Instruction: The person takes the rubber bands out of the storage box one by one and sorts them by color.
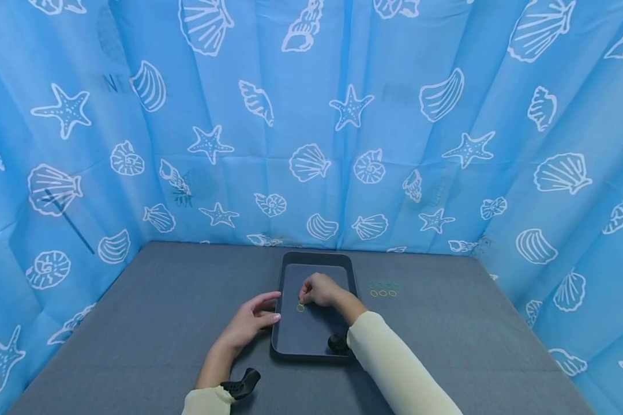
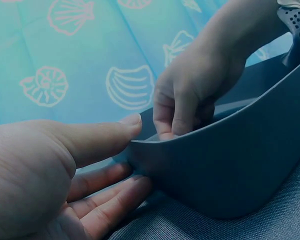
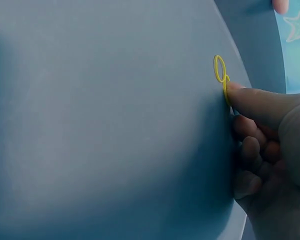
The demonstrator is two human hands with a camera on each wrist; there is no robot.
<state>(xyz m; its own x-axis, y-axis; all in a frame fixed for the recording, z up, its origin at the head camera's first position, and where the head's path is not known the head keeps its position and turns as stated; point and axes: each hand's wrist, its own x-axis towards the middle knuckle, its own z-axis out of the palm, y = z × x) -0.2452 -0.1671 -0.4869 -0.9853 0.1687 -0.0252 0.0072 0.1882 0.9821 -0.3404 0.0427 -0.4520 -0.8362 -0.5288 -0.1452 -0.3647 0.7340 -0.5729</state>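
Note:
My right hand (image 1: 320,289) reaches into a dark grey tray (image 1: 311,340) and pinches a thin yellow ring (image 3: 225,91) between thumb and fingers, low over the tray floor. Another yellow ring (image 3: 223,63) lies on that floor, its end meeting the pinched one; in the head view this loose ring (image 1: 298,309) shows just below the fingertips. My left hand (image 1: 246,321) stays at the tray's left side. In the left wrist view, its thumb (image 2: 105,140) lies along the rim, and the other fingers extend against the outer wall.
On the table right of the tray, three yellow rings (image 1: 374,293) sit in a row below several green rings (image 1: 380,286). A grey cloth covers the table (image 1: 161,323). Behind it hangs a blue curtain (image 1: 270,132) with white shells. Black wrist devices (image 1: 243,385) are on both arms.

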